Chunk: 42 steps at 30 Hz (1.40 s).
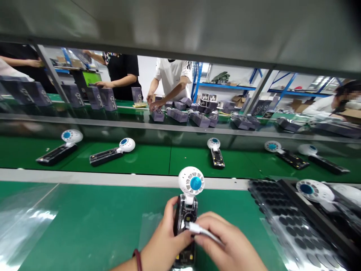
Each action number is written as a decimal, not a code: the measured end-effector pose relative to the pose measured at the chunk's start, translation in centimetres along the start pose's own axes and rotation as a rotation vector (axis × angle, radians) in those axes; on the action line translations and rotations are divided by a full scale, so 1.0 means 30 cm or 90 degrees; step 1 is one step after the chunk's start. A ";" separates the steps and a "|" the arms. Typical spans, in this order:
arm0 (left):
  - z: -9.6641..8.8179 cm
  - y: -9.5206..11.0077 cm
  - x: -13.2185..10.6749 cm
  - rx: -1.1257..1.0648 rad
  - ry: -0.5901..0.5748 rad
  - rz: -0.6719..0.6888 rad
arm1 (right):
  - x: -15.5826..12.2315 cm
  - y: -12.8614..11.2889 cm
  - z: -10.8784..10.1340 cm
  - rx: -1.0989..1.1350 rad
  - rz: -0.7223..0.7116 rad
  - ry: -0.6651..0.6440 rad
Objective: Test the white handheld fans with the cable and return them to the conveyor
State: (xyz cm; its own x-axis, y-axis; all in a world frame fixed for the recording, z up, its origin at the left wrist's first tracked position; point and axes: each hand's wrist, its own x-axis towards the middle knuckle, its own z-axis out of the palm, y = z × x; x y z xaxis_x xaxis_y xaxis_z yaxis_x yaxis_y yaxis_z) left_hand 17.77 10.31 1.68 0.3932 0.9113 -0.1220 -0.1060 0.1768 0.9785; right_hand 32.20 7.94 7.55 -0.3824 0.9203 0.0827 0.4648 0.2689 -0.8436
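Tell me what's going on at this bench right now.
A person at a green work surface holds a small handheld fan, white head up, in the left hand. The right hand pinches a white connector against the fan's clear body. More fans lie on the green belt beyond. A black tray sits to the right. Across the line, other people handle purple boxes.

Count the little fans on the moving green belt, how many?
5: two at left, one in the middle, two at right. More may be hidden.
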 end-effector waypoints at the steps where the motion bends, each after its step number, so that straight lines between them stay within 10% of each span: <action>1: 0.000 0.001 0.001 -0.018 -0.012 0.009 | 0.021 0.013 -0.019 0.036 0.011 0.037; 34: -0.027 -0.004 0.004 -0.051 -0.052 -0.027 | 0.061 0.031 -0.016 0.009 -0.007 0.101; 42: -0.014 0.011 0.006 -0.033 -0.019 -0.028 | 0.066 0.050 0.019 0.104 0.120 0.116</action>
State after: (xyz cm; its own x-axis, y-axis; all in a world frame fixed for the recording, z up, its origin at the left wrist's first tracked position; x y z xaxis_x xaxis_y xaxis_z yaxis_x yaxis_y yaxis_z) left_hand 17.42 10.69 1.93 0.4250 0.8912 -0.1586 -0.1350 0.2357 0.9624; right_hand 31.69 9.99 6.15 -0.1457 0.9893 -0.0016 0.3740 0.0536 -0.9259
